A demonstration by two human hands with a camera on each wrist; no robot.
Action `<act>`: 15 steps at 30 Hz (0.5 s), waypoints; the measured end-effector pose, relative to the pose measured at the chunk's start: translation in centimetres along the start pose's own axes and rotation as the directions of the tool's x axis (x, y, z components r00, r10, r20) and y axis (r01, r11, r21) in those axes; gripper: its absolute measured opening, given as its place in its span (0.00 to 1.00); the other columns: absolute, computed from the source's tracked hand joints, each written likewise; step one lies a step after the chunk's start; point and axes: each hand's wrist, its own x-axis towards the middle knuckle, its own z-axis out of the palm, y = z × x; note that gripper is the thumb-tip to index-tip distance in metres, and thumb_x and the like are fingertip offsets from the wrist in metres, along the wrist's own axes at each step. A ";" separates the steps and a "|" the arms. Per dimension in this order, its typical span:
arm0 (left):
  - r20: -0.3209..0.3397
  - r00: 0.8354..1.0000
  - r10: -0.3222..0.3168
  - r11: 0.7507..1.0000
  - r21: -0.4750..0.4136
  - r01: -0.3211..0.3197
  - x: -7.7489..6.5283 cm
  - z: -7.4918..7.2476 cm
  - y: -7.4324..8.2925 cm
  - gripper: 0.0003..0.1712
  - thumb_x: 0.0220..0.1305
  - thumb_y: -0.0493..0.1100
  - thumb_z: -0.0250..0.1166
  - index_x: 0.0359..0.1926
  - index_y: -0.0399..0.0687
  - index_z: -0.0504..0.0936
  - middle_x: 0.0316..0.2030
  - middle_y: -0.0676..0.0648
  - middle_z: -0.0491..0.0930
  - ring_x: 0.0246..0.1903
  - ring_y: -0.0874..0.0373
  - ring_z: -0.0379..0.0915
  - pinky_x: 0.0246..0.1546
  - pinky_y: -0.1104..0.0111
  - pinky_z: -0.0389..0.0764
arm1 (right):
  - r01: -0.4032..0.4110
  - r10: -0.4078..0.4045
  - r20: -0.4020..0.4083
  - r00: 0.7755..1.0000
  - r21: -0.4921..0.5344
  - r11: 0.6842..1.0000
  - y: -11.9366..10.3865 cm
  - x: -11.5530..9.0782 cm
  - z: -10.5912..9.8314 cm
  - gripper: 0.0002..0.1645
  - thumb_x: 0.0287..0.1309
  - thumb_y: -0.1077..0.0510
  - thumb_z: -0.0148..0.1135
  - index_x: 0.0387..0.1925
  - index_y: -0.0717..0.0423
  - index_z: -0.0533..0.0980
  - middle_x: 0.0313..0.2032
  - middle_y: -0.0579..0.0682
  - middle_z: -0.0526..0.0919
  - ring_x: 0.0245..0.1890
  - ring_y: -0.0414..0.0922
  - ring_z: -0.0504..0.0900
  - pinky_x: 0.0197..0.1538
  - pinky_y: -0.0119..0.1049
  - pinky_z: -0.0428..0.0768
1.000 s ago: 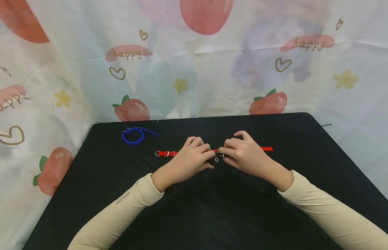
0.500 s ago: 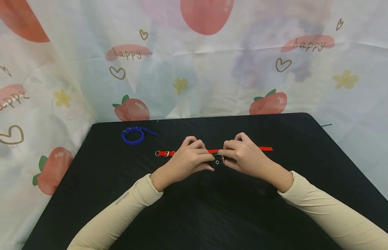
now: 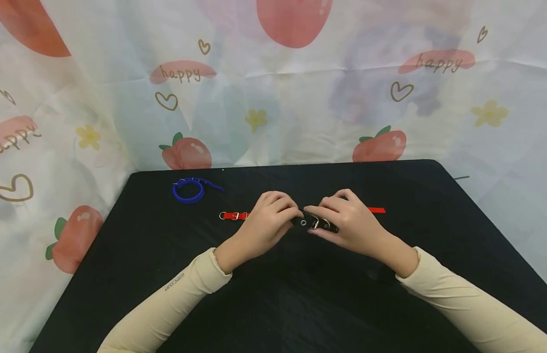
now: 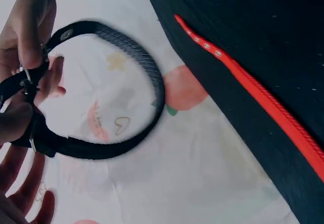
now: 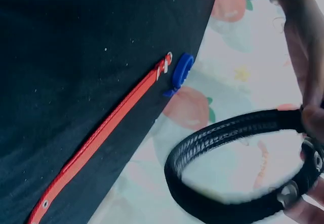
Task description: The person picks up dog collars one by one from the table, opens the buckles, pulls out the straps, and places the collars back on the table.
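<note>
A black collar (image 3: pixel 303 223) with a metal buckle and eyelets is held up between both hands, above the table. Its strap bends round into a loop, plain in the left wrist view as a black band (image 4: pixel 158 89). My left hand (image 3: pixel 269 220) pinches the strap just left of the buckle. The right hand (image 3: pixel 350 218) grips it at the buckle side, thumb below and fingers above. Part of the loop is hidden behind the fingers in the head view. Behind the hands a red collar (image 3: pixel 235 216) lies stretched out flat, its middle covered by them.
A blue collar (image 3: pixel 188 200), curled into a ring with its tail sticking out, lies at the back left of the black table (image 3: pixel 273 304). A patterned cloth (image 3: pixel 282 117) hangs close behind the table and along its left side.
The black collar has turned and risen into fuller view, showing its buckle and strap end. The right hand has shifted slightly right; the red and blue collars stay put.
</note>
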 end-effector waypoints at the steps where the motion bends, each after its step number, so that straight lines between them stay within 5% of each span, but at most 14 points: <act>1: -0.009 1.000 0.005 1.000 0.002 -0.005 0.0 0.0 0.1 0.09 0.54 0.35 0.69 0.37 0.48 0.83 0.35 0.52 0.80 0.41 0.58 0.74 0.52 0.64 0.72 | 0.010 -0.009 -0.025 1.000 0.006 1.000 -0.2 0.1 0.1 0.17 0.58 0.47 0.62 0.38 0.56 0.82 0.26 0.47 0.79 0.25 0.41 0.75 0.42 0.44 0.73; 5: -0.023 1.000 -0.007 1.000 -0.013 0.007 0.1 0.0 0.6 0.10 0.52 0.32 0.69 0.37 0.46 0.82 0.34 0.51 0.79 0.38 0.58 0.75 0.51 0.64 0.74 | 0.050 -0.050 -0.123 0.991 -0.005 0.999 -0.6 0.6 0.3 0.23 0.66 0.45 0.49 0.35 0.56 0.83 0.27 0.49 0.79 0.27 0.44 0.77 0.41 0.46 0.75; 10: -0.047 0.997 -0.057 0.997 -0.058 0.054 -0.3 0.0 0.7 0.12 0.51 0.35 0.71 0.38 0.47 0.82 0.37 0.51 0.79 0.37 0.59 0.76 0.48 0.66 0.74 | 0.073 -0.077 -0.178 0.981 -0.032 0.997 -0.5 0.3 0.5 0.22 0.67 0.49 0.49 0.30 0.56 0.84 0.27 0.49 0.80 0.26 0.44 0.76 0.40 0.45 0.75; 15: -0.080 0.996 -0.040 0.997 -0.067 0.034 -0.4 -0.2 0.5 0.13 0.47 0.36 0.74 0.37 0.45 0.85 0.36 0.51 0.82 0.36 0.60 0.77 0.46 0.67 0.74 | 0.088 -0.083 -0.220 0.972 0.012 0.996 -0.4 0.0 0.6 0.20 0.65 0.51 0.51 0.29 0.57 0.84 0.27 0.49 0.79 0.28 0.46 0.76 0.40 0.45 0.73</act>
